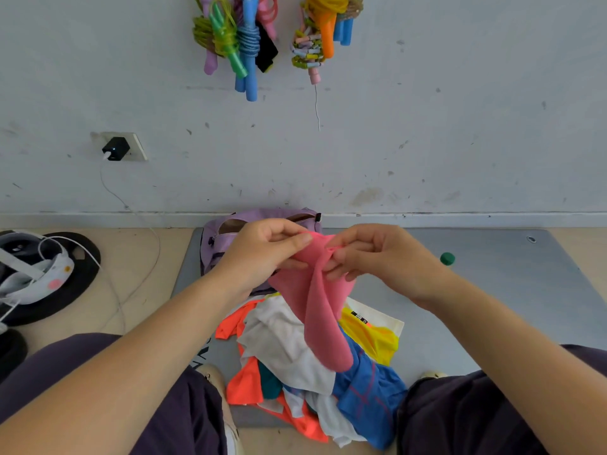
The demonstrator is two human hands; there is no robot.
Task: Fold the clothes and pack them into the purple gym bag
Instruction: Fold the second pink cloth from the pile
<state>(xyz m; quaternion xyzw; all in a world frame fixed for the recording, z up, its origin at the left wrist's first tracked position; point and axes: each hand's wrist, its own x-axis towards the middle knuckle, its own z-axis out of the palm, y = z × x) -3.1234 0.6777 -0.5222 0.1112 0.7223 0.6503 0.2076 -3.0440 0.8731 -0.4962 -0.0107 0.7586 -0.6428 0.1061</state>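
A pink garment hangs in the air from both hands, above a pile of clothes. My left hand pinches its top edge on the left. My right hand pinches the same edge on the right, close beside it. The pile lies on a grey mat between my knees, with white, orange, blue, yellow and teal pieces. The purple gym bag stands unzipped against the wall, just behind my left hand and partly hidden by it.
A green bottle cap sits on the mat at the right. A black round pad with a white headset and cables lies on the floor at the left. Jump ropes hang on the wall. A charger is plugged in.
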